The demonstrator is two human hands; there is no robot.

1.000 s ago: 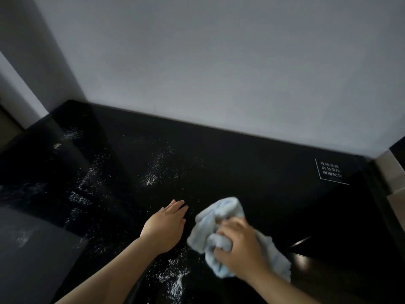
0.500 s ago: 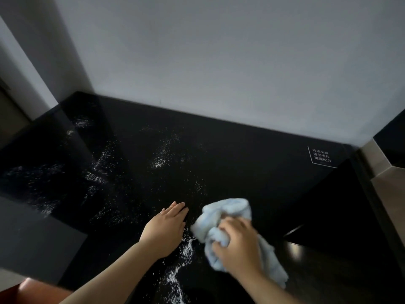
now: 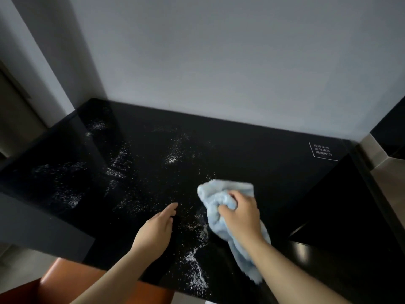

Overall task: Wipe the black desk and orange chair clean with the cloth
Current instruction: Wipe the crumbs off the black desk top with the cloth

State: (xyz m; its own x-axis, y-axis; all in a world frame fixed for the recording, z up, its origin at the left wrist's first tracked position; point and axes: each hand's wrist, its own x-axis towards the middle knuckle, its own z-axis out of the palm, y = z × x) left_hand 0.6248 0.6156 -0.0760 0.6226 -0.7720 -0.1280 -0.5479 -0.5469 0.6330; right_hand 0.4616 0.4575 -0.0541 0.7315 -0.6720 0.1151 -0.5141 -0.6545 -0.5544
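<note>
Near the glossy black desk's [image 3: 252,150] front edge, the right hand [image 3: 240,218] grips the bunched, soft pale-blue cloth [image 3: 219,194]; limp and light, best held mid-wad. The left hand [image 3: 156,231] rests flat, fingers straight.

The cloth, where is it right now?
In the head view, the light blue cloth lies bunched on the black desk, right of centre, gripped by the right hand.
</note>
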